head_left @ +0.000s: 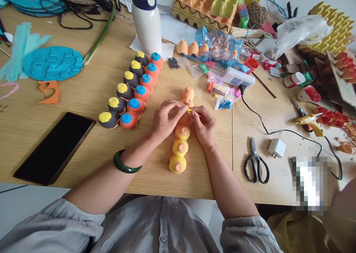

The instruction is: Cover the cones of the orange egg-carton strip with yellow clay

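Note:
My left hand [169, 117] and my right hand [204, 125] meet over a strip of egg-carton cups [178, 165]. Both pinch a small piece of yellow modelling clay [189, 110] between thumb and fingers. Yellow covers the sides of the nearer cups, leaving their orange tips bare; the far cups are plain orange, and my hands hide part of the middle. To the left lie two finished-looking cup strips: a black one with yellow tops [125, 91] and a red-orange one with blue tops [142, 93].
A phone [55, 147] lies at left, black scissors [256, 164] and a white charger [277, 148] at right. A white bottle [146, 23], clay packets [222, 92], a power strip [238, 77] and egg trays [200, 8] stand behind. Another person's arm [345, 205] shows at right.

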Demonstrator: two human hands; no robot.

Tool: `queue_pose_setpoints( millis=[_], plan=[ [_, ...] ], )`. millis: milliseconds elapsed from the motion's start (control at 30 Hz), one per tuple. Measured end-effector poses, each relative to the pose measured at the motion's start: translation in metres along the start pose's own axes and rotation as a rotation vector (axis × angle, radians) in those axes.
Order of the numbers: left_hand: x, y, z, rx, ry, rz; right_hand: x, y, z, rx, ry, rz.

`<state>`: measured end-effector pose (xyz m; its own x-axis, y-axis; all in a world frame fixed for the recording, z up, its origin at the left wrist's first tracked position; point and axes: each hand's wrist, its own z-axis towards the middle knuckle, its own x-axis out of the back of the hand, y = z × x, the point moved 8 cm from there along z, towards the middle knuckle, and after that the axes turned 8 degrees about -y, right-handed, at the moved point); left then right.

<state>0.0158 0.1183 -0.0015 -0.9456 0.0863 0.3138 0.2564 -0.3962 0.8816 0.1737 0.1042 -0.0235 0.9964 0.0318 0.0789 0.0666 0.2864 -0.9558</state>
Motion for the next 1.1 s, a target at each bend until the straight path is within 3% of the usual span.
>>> queue_pose_setpoints(
  millis=[200, 433, 767, 933, 1100],
  plan=[
    [0.003, 0.003, -0.001, -0.010, 0.013, -0.015, 0.003, 0.000, -0.001, -0.080, 0.042, -0.017],
    [-0.002, 0.018, 0.001, -0.186, -0.051, 0.093, 0.000, -0.004, -0.001, -0.071, 0.008, -0.005],
    [0.001, 0.017, 0.000, -0.118, -0.044, 0.078, 0.003, 0.007, -0.001, -0.166, 0.044, 0.098],
    [-0.001, 0.017, 0.000, -0.185, -0.043, 0.071, 0.003, 0.004, -0.002, -0.146, 0.030, 0.052],
    [0.000, 0.016, 0.000, -0.168, -0.020, 0.079, 0.000, 0.003, -0.002, -0.132, 0.015, 0.107]
  ],
)
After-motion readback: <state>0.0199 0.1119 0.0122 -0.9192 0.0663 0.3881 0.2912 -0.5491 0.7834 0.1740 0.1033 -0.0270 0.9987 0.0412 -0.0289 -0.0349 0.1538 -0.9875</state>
